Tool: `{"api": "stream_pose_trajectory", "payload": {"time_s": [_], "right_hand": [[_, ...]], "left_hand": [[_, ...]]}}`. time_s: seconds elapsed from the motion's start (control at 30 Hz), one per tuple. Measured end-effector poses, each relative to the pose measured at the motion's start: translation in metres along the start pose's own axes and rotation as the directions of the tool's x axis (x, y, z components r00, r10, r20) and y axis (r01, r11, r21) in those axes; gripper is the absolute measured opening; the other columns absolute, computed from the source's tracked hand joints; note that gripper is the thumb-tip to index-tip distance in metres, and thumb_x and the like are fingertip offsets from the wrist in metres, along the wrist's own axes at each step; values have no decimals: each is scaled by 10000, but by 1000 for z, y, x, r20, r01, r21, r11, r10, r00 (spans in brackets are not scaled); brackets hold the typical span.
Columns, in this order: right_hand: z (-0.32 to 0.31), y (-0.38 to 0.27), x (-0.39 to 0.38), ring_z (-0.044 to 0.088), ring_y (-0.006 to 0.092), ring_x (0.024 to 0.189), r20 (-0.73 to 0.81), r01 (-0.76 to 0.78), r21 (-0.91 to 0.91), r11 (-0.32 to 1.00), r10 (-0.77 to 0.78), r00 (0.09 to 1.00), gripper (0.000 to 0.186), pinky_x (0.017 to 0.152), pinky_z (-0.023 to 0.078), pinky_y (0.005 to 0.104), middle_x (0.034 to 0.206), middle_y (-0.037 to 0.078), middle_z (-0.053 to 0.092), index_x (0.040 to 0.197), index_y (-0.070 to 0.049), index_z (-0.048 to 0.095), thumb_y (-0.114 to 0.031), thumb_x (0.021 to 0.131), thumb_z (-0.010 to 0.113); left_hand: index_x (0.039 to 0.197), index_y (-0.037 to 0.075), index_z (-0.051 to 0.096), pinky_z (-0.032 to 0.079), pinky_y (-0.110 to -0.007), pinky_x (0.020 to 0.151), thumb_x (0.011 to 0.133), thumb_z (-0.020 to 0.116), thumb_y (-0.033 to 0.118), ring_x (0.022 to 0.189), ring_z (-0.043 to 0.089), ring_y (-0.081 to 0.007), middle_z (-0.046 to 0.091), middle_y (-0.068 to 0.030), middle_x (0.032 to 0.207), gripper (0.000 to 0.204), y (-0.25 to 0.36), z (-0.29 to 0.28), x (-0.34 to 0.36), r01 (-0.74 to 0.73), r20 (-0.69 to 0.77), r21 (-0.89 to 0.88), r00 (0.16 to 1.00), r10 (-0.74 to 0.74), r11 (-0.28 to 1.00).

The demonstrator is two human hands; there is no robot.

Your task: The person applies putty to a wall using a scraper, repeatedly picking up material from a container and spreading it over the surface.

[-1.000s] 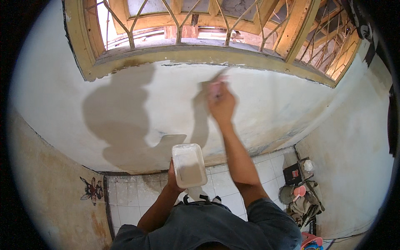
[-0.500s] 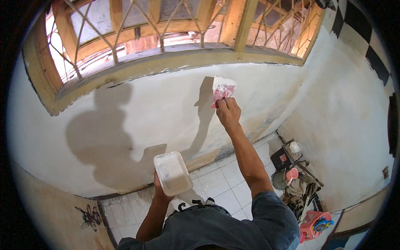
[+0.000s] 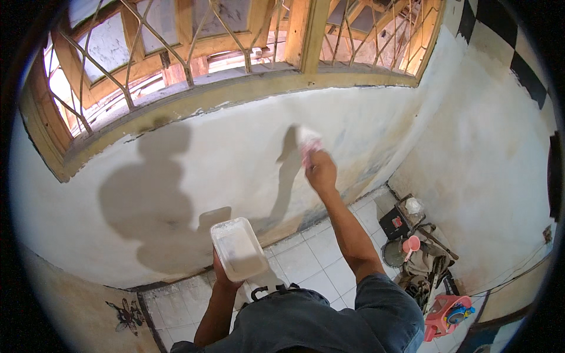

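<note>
Tray [image 3: 248, 275] smooth, plastic-looking; window frame [image 3: 176, 110] wood; shirt [image 3: 318, 323] matt cloth

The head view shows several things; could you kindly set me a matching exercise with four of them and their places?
1. white rectangular tray
2. flat pink-and-white spreader
3. round pink cup
4. yellow-brown wooden window frame

A. low on the right
B. in the bare right hand
C. at the top
D. in the bare left hand

Pairs: 1-D; 2-B; 3-A; 4-C
</note>
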State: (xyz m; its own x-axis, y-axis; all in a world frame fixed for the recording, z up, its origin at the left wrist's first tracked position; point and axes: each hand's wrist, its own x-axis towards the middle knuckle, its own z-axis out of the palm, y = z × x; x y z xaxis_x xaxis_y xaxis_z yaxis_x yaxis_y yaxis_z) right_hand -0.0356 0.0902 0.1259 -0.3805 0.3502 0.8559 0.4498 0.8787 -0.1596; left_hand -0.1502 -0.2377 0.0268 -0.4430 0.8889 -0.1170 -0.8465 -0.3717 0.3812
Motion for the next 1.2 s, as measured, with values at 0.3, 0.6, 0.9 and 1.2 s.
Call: {"api": "stream_pose_trajectory", "payload": {"time_s": [0.3,0.6,0.9,1.2], "right_hand": [[38,-80,89,643,354,788,-163,10,371,929,55,985,119,680,525,436,919,166,659,937,-100,643,-158,834,630],[-16,-31,54,555,247,677,-196,256,52,965,-242,950,197,530,472,355,748,52,523,776,-143,570,-60,639,684],[17,76,1,582,247,825,149,574,64,816,-577,803,185,707,519,345,891,47,574,957,-142,615,-140,775,583],[-87,39,-75,544,127,620,299,-602,759,248,688,661,75,560,465,322,740,47,581,867,-10,572,-20,812,623]], "left_hand": [[1380,141,452,496,-494,970,989,355,518,1153,585,-276,575,-80,1269,552,-20,5,15,76,28,-29,997,-76,997],[1375,143,448,507,-484,955,989,359,513,1149,580,-256,563,-67,1276,542,-30,6,17,-22,69,182,998,9,983],[1396,139,434,502,-494,964,983,386,499,1163,583,-262,570,-83,1291,550,-72,8,43,11,43,34,999,-13,999],[1367,115,472,531,-468,931,1006,332,459,1094,629,-266,605,-84,1242,517,-118,44,69,48,-10,-44,999,-48,998]]}}
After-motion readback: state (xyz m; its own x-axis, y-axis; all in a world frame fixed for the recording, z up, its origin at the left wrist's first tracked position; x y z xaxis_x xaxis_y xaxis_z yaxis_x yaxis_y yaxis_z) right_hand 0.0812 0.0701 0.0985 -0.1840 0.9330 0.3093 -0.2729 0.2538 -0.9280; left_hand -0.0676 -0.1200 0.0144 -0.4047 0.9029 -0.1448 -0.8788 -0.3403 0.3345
